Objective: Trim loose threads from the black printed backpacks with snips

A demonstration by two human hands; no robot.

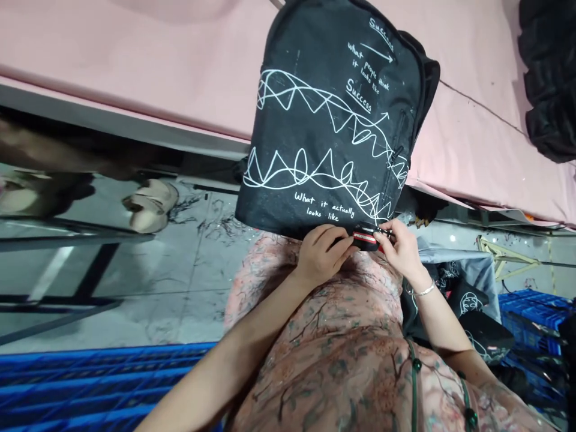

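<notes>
A black backpack (310,138) with white scribbled lines and lettering leans over the edge of the pink-covered table, its lower edge close to my body. At that lower edge, my left hand (326,252) has its fingers curled on the black fabric, beside a small red and white label (363,237). My right hand (398,247) is closed in a pinch just right of the label, at the bag's lower corner. Something small and dark shows between its thumb and fingers, too small to name.
The pink tabletop (135,66) runs across the back, with black bags (549,78) piled at the far right. More printed black bags (483,330) lie low on my right near a blue crate (531,318). Blue crates (90,384) stand at lower left; thread scraps litter the floor.
</notes>
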